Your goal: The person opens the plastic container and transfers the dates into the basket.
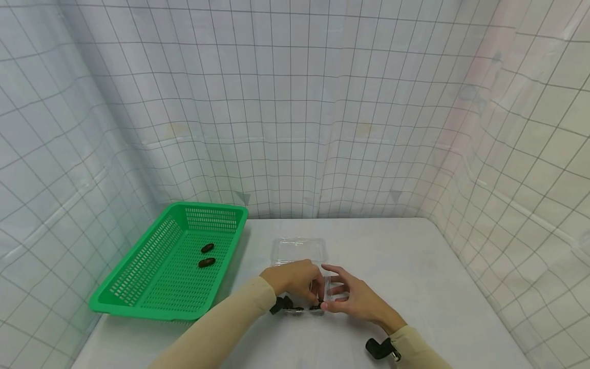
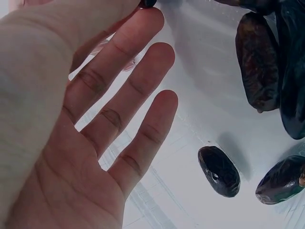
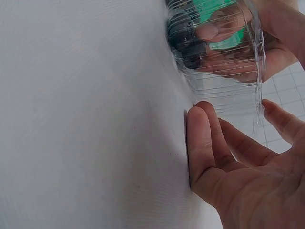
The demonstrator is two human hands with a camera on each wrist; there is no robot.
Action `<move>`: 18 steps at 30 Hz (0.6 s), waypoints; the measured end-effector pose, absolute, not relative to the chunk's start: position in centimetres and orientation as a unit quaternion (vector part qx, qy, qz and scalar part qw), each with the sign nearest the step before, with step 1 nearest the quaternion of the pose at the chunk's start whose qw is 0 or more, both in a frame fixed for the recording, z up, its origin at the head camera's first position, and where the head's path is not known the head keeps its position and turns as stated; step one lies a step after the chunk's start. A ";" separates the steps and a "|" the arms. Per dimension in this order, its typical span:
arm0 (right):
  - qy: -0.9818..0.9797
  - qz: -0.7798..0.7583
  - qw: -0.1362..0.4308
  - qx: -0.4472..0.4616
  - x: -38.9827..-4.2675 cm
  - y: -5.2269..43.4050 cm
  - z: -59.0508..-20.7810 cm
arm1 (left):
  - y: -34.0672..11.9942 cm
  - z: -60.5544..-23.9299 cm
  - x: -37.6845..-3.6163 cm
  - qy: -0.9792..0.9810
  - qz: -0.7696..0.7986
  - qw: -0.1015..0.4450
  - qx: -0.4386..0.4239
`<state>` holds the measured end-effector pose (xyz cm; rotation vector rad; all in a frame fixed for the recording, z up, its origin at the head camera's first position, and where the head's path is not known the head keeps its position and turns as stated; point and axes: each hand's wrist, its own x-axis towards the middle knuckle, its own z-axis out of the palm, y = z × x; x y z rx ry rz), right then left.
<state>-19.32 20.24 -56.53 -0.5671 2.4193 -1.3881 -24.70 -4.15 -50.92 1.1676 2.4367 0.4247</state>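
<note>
A clear plastic clamshell box [image 1: 328,289] stands near the table's front with its lid [image 1: 298,251] folded back. Several dark dates [image 2: 257,62] lie inside it. My left hand [image 1: 297,279] reaches down into the box. In the left wrist view, its thumb and index finger pinch a date [image 2: 148,3], mostly cut off by the frame's top; the other fingers are stretched out. My right hand [image 1: 352,297] is at the box's right side, fingers spread and slightly bent. In the right wrist view, its fingertips rest against the ribbed wall [image 3: 224,90] close to the table.
A green perforated basket [image 1: 177,292] sits left of the box, with two dates [image 1: 207,262] on its floor. White gridded sheeting [image 1: 295,102] walls the white table [image 1: 392,256] at the back and sides. A black wrist camera [image 1: 380,348] is strapped at the right sleeve.
</note>
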 end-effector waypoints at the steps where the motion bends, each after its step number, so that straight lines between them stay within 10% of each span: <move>1: 0.840 -0.483 0.146 -0.198 -19.3 20.2 -56.6 | -4.1 -50.9 -24.7 0.873 0.152 0.202 0.417; 18: 0.838 -0.486 0.149 -0.200 -19.2 20.3 -56.3 | -4.4 -50.1 -24.2 0.874 0.151 0.201 0.415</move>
